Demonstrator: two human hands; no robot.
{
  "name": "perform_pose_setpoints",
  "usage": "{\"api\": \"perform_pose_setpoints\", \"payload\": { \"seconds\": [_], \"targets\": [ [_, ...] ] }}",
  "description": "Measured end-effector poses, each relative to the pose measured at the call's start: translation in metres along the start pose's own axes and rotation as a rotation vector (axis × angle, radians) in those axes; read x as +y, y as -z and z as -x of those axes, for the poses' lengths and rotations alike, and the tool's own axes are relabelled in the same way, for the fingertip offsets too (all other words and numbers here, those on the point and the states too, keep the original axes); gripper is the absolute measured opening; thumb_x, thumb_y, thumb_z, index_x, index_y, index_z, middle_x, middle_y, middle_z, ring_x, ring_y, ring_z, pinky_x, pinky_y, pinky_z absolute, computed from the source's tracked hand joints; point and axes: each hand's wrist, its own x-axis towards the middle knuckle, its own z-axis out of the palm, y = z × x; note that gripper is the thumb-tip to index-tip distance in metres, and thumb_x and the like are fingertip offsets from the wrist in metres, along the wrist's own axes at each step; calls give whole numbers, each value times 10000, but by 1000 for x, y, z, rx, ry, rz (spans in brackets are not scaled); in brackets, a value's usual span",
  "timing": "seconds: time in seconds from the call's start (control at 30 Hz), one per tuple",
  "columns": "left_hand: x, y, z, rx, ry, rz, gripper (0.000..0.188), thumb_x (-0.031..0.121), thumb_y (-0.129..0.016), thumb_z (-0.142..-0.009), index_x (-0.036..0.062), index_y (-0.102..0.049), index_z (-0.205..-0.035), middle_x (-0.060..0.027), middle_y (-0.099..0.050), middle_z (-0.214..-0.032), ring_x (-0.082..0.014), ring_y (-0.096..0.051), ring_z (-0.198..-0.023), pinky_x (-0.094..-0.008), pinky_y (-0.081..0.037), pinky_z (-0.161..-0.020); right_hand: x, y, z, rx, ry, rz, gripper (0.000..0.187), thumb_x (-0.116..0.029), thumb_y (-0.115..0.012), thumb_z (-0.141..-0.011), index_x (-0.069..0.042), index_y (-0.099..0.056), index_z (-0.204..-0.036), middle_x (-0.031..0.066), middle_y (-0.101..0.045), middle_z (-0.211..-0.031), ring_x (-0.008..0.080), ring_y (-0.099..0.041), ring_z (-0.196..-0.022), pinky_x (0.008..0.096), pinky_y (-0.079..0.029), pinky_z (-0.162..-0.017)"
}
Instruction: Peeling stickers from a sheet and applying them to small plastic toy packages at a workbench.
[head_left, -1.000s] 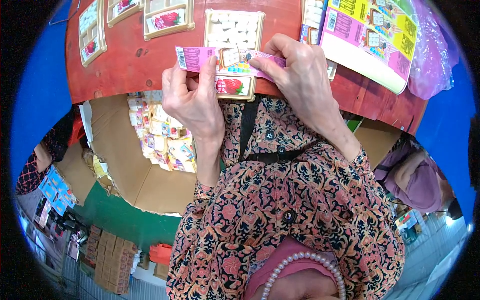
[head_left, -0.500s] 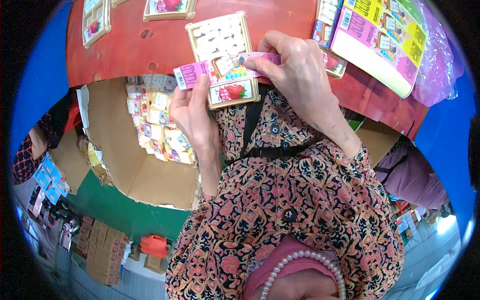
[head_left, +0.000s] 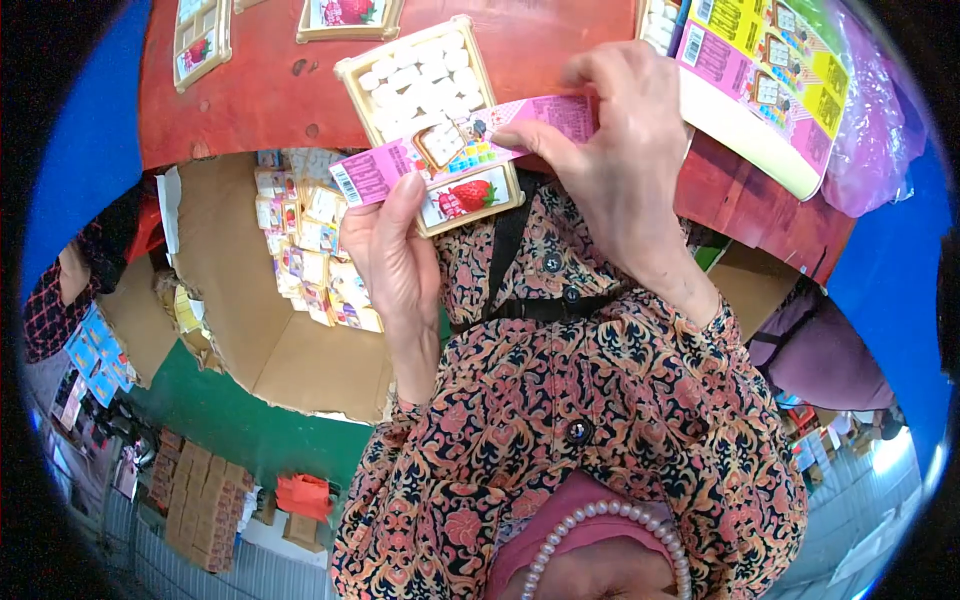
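Observation:
A shallow cream plastic tray (head_left: 358,108) filled with small white pieces (head_left: 425,75) is tilted at the near edge of the red table. Its near end carries a strawberry picture (head_left: 465,198). A pink printed paper strip (head_left: 385,168) lies slantwise across the tray, its right end sticking out past the side. My left hand (head_left: 398,245) grips the tray's near left side, thumb pressing the strip down. My right hand (head_left: 630,165) has its thumb on the strip over the tray's right side, while its slightly blurred fingers are raised apart from the thumb.
Other trays (head_left: 348,22) lie along the red table's (head_left: 240,110) far side. Printed label sheets (head_left: 765,95) and crumpled purple plastic (head_left: 870,120) are at right. Below the table edge, a cardboard box (head_left: 230,290) holds many wrapped packs (head_left: 315,240). People sit at both sides.
The tray has turned and tilted leftward, with the strip slanting more across it. My right fingers have lifted off the strip's right end, which now shows; the thumb stays on it.

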Motion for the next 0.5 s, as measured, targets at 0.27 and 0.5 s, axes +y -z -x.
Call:
{"api": "perform_pose_setpoints", "payload": {
  "seconds": [0.27, 0.5],
  "targets": [
    [7, -33, 9, -98, -133, 3, 226, -37, -647, -750, -31, -603, -972, -119, -644, -933, -164, -615, -844, -293, -480, -830, 3, -5, 13, -253, -231, -535, 288, -121, -726, -726, 14, -612, -953, 23, -616, -793, 70, -548, -670, 195, -448, -608],
    [11, -24, -4, -279, 42, -24, 256, -41, -669, -731, -26, -604, -978, -116, -647, -944, -158, -618, -836, -298, -485, -823, 14, 7, 7, -489, -639, -1270, 295, -112, -650, -795, 28, -598, -1050, 72, -646, -956, 99, -603, -837, 227, -485, -756]
  ]
}}
